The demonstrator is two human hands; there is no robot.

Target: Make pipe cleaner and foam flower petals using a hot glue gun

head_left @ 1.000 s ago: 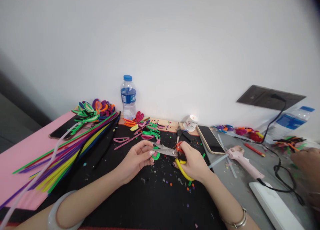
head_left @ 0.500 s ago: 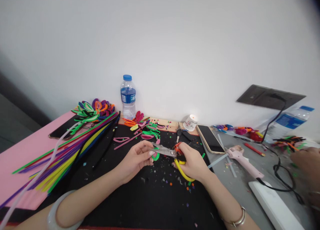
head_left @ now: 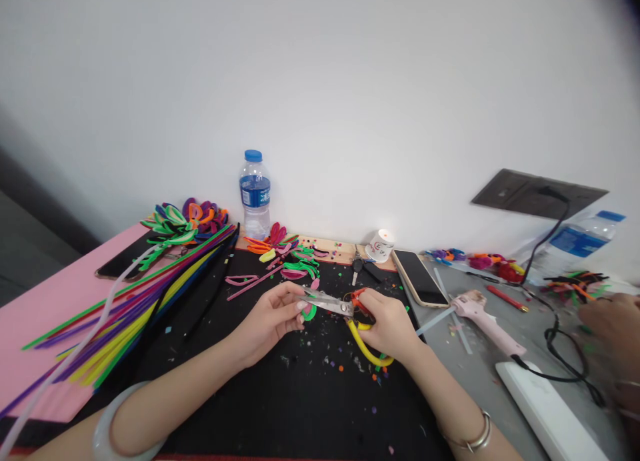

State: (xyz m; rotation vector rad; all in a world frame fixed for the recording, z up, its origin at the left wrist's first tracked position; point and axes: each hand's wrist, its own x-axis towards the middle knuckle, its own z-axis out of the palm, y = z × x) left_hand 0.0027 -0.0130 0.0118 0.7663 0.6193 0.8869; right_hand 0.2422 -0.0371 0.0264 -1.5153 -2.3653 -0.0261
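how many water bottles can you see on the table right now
2. One water bottle stands upright against the wall at the back, behind the black mat. A second bottle lies tilted at the far right, near the wall plate. Clutter could hide others.

Yellow-and-red-handled scissors (head_left: 345, 312) with blades at a small green looped pipe-cleaner piece (head_left: 311, 310) above the black mat

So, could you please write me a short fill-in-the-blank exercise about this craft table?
1. The right hand holds scissors with a ____ handle loop.
2. The left hand pinches a small looped piece coloured ____.
3. The water bottle by the wall has a ____ cap.
4. The glue gun on the grey surface is ____.

Missing words: yellow; green; blue; pink
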